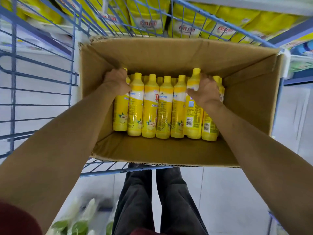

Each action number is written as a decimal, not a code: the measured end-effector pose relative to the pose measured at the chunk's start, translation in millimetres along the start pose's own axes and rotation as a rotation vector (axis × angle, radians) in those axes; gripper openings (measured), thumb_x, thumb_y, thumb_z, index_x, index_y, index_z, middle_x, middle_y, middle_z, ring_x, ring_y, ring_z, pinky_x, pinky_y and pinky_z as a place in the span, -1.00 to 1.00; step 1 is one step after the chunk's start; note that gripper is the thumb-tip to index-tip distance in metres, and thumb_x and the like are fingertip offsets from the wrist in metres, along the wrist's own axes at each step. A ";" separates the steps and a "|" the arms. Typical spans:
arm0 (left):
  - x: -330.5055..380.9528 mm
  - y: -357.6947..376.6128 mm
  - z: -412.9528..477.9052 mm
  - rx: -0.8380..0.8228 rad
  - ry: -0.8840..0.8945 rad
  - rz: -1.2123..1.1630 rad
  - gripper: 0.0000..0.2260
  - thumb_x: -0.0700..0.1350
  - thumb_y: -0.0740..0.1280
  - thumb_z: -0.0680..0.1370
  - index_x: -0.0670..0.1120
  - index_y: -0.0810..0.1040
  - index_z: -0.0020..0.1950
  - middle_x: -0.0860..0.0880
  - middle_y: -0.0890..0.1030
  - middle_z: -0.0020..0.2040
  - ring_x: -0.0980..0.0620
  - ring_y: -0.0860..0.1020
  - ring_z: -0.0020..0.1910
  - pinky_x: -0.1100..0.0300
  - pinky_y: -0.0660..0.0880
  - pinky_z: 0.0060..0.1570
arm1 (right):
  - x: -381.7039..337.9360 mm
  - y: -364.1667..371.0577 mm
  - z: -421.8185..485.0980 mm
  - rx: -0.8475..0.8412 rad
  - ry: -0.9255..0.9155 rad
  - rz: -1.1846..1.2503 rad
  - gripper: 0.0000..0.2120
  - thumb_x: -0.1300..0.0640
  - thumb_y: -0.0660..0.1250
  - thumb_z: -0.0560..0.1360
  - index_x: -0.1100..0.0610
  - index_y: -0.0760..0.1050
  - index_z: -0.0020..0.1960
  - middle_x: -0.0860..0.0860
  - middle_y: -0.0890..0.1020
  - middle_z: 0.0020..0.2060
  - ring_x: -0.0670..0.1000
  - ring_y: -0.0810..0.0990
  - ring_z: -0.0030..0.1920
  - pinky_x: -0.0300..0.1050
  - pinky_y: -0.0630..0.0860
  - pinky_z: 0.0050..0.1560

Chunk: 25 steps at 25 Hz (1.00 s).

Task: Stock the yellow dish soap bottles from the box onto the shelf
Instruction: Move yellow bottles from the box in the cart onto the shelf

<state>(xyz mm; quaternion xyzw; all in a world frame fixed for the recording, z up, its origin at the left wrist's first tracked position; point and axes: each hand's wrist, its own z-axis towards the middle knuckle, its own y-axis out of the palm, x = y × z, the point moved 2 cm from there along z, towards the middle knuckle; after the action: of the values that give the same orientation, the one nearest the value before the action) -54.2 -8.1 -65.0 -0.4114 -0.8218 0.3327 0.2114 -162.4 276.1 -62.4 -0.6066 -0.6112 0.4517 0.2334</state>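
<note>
An open cardboard box (169, 53) sits in a blue wire cart and holds several upright yellow dish soap bottles (150, 106) packed against its far side. My left hand (116, 81) grips the neck of the leftmost bottle (120, 114). My right hand (205, 89) holds a bottle (193, 114) near the right end, and that bottle stands a little higher than its neighbours, barcode facing me. The shelf (152, 19) beyond the cart is full of yellow packages.
The blue wire cart (39, 78) surrounds the box on the left and far side. The near half of the box floor (160, 148) is bare cardboard. My legs stand on pale floor tiles below. Bags with green items (74, 224) lie at the lower left.
</note>
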 end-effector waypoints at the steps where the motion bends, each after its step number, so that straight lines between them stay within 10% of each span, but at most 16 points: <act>1: -3.5 1.1 -2.7 -0.005 0.005 -0.025 -0.51 0.01 0.45 0.53 -0.23 0.43 0.34 -0.26 0.49 0.35 -0.26 0.45 0.35 -0.03 0.41 0.27 | -0.3 -0.3 -1.0 0.004 0.003 0.005 -0.34 -0.03 0.50 0.45 0.26 0.38 0.41 0.26 0.50 0.29 0.25 0.47 0.31 0.03 0.43 0.23; 13: -6.8 23.0 -29.0 0.187 -0.015 -0.196 -0.56 0.11 0.30 0.62 -0.29 0.53 0.15 -0.35 0.56 0.16 -0.33 0.50 0.19 -0.06 0.46 0.08 | 2.3 6.7 -11.6 0.041 -0.022 0.058 -0.30 -0.03 0.49 0.47 0.24 0.34 0.48 0.24 0.49 0.34 0.25 0.45 0.36 0.03 0.41 0.31; 25: -5.1 16.5 21.6 -0.015 -0.209 -0.563 -0.44 0.02 0.44 0.54 -0.15 0.35 0.46 -0.17 0.42 0.43 -0.17 0.46 0.38 0.00 0.44 0.33 | 5.2 11.8 -16.4 0.087 -0.015 0.125 -0.31 -0.03 0.49 0.48 0.20 0.34 0.50 0.22 0.48 0.36 0.24 0.47 0.35 0.06 0.46 0.28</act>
<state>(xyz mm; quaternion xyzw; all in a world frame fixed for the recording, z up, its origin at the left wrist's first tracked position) -55.8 -13.1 -92.2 -0.1325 -0.9233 0.2955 0.2065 -143.4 283.8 -65.7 -0.6294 -0.5537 0.4960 0.2265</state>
